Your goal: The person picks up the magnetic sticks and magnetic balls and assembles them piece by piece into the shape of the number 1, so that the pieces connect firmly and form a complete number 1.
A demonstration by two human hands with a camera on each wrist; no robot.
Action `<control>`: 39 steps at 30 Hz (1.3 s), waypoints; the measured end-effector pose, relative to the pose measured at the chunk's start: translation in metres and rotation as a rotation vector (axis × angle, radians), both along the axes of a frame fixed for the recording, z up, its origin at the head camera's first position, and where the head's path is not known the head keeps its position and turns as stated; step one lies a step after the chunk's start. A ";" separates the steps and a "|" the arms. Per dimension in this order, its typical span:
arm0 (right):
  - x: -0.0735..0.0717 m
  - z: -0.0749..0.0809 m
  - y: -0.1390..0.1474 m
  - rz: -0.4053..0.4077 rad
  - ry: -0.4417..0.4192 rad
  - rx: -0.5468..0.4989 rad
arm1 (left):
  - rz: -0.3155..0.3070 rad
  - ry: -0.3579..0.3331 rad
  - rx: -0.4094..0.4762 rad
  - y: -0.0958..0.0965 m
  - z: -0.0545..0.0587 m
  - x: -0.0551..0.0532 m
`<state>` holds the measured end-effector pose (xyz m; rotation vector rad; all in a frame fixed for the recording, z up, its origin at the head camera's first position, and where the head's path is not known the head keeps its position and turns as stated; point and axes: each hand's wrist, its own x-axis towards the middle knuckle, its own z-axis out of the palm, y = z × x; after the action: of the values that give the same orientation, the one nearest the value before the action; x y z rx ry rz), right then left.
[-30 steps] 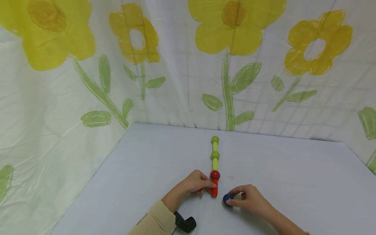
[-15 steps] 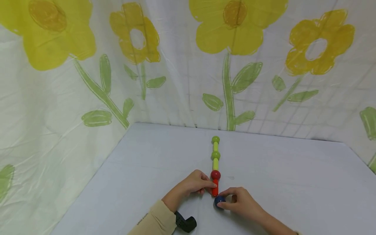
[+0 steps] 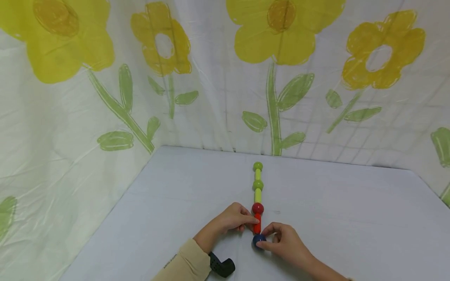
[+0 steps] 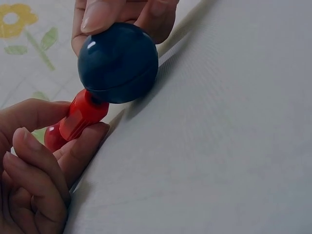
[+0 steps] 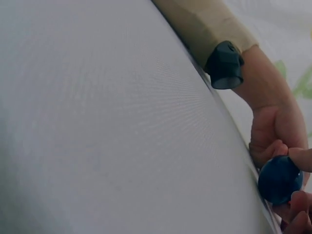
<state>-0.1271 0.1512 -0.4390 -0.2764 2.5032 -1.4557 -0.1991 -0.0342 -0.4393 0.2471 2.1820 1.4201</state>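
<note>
A straight row of balls and rods lies on the table, running away from me. At its near end my left hand [image 3: 232, 218] pinches a red rod [image 3: 257, 227] between thumb and finger. My right hand [image 3: 288, 242] grips a dark blue ball [image 4: 118, 63] by its side, right against the rod's near end. In the left wrist view ball and rod meet; how deep they fit is hidden. Beyond the rod come a red ball [image 3: 258, 208], a yellow-green rod [image 3: 258, 195], a green ball [image 3: 258, 185], a second yellow-green rod [image 3: 258, 174] and another green ball [image 3: 258, 166].
A black wrist device [image 3: 224, 268] sits at the left cuff, close above the table. The white tabletop [image 3: 344, 203] reaches back to a pale curtain [image 3: 211, 117] printed with yellow flowers, which also hangs along the left side.
My right hand has moved left with the blue ball, bringing it from beside the row to the red rod's near end. The left hand has kept its hold in place.
</note>
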 end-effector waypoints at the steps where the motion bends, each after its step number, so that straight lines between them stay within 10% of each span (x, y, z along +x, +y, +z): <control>1: 0.000 0.000 0.000 -0.004 -0.002 -0.005 | 0.000 0.000 0.001 0.000 0.000 0.000; 39: -0.002 -0.003 0.000 -0.045 -0.055 -0.058 | 0.006 0.004 0.028 0.001 0.002 0.000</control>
<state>-0.1290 0.1510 -0.4416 -0.1889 2.4421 -1.5331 -0.1986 -0.0328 -0.4369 0.2547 2.1690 1.4556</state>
